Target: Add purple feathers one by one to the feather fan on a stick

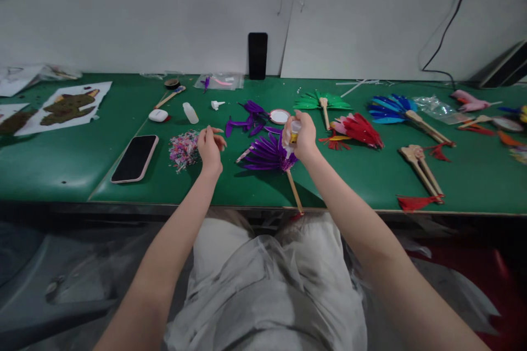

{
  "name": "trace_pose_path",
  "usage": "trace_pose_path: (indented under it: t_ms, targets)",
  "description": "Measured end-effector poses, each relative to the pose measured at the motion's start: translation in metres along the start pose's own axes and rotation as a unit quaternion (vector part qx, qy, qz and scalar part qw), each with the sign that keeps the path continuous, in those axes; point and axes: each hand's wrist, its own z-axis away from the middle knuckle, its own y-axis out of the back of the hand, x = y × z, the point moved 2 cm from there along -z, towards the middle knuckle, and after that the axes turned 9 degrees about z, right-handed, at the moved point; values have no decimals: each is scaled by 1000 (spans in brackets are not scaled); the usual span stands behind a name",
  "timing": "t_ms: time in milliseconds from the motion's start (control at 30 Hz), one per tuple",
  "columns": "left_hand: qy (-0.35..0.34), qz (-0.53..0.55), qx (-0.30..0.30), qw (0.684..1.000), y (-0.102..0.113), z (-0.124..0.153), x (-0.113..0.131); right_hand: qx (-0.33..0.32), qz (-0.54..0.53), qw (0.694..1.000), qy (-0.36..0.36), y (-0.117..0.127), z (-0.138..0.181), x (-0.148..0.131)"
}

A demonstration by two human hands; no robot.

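Observation:
My right hand point(305, 134) is wrapped round a small bottle point(295, 130) with a yellow label, tipped over a purple feather fan point(265, 152). The fan lies on the green table with its wooden handle point(294, 191) reaching past the front edge. My left hand point(211, 148) hovers at the right side of a heap of multicoloured bits point(183, 150). Its thumb and forefinger come together, the other fingers loosely stretched; anything between them is too small to make out. Loose purple feathers point(247, 123) and a small white oval disc point(279, 116) lie behind the fan.
A phone point(135, 159) lies at left, near a white case point(158, 115), a white squeeze bottle point(190, 113) and a nozzle cap point(217, 105). Green point(323, 101), red point(360, 130) and blue point(393, 108) feather pieces lie at right. Another phone point(257, 56) leans on the wall.

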Motion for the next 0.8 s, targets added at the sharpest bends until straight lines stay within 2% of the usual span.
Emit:
trace_pose_path:
  t_ms: [167,300,500,667,800]
  targets:
    - [-4,-4,-2,1000,1,-1,-2,-15,-9,1000,8,-7,-1,-5]
    - [-13,-9,-3,1000,2,-2,-3,-21,-20,999,29,-10,-4,-19]
    - [-83,-33,-29,996,-3,5,7,-13,-66,994,80,13,-6,-63]
    - [-168,-83,-109,976,-22,26,21,26,-118,991,62,30,3,-92]
    - [-208,-149,-220,941,-58,51,40,40,-144,987,63,25,10,-94]
